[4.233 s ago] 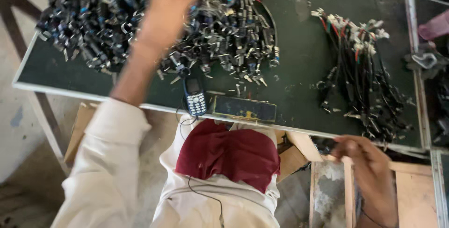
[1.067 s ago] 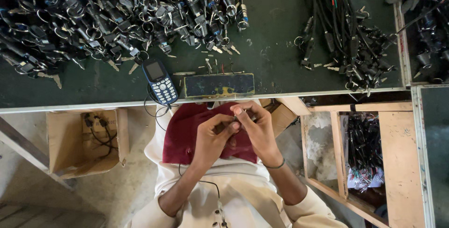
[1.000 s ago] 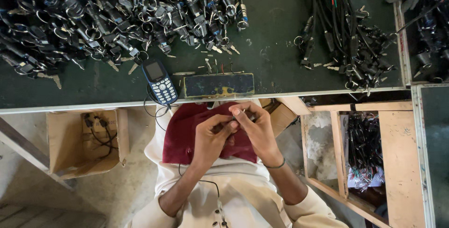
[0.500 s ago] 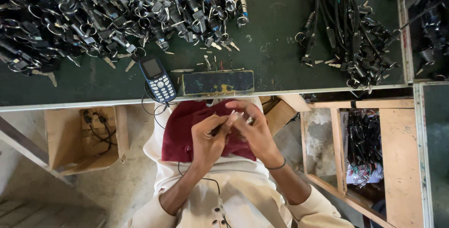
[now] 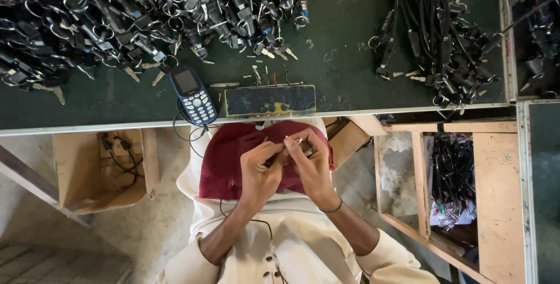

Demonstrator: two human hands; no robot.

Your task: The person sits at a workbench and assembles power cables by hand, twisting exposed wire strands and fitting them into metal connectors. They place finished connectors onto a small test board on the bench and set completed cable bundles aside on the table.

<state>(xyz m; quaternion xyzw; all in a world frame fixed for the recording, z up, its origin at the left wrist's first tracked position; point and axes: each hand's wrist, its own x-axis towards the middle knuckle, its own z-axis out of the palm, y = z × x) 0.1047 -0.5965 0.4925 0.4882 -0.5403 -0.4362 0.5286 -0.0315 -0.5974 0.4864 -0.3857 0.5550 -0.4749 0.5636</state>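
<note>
**Cream sleeves, hands pinched on a small part**

Cream sleeves lead up to both hands, which meet over a maroon cloth (image 5: 233,161) on the lap. The left hand (image 5: 261,170) and right hand (image 5: 312,164) each close their fingertips on a small metal part (image 5: 291,142) (too small to make out). Just beyond lies the counter (image 5: 350,56) edge, with a phone (image 5: 193,95) and a flat jig (image 5: 269,100). Farther off, a keyed-cable heap (image 5: 134,16) lies left and a black wire bundle (image 5: 437,33) right.
</note>
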